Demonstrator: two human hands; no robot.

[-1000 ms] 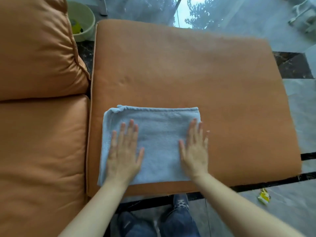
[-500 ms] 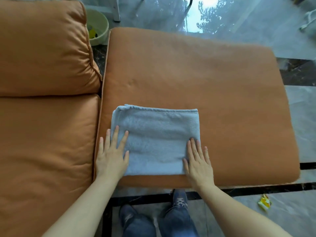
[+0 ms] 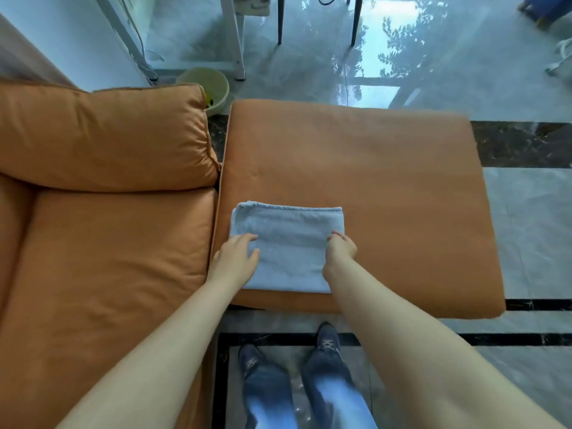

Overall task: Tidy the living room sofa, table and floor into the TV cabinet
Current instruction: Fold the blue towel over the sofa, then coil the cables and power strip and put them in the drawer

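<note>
One orange sofa fills the space left of the folded towel, with one puffy back cushion and one seat cushion in view. Beyond that back cushion, farther from the towel, stands one pale green bin on the glossy floor, with something yellow inside it that I cannot make out.

My left hand lies on the towel's left edge, fingers laid over the cloth and the thumb on top of it; whether the fingers curl under the edge I cannot tell.

There is one towel, light blue, folded into a neat rectangle. It sits on the one orange ottoman that butts against the sofa, lying close to the ottoman's near-left corner, its near edge just at the ottoman's front rim.

My right hand is at the towel's right edge, fingers curled in and gripping the cloth there, knuckles up.

Below the towel, on my side of the ottoman, my two shoes and two jean legs stand on the floor inside a dark border strip.

Far beyond the towel, past the ottoman, several furniture legs stand on the floor: two dark thin ones and at least one white one.
</note>
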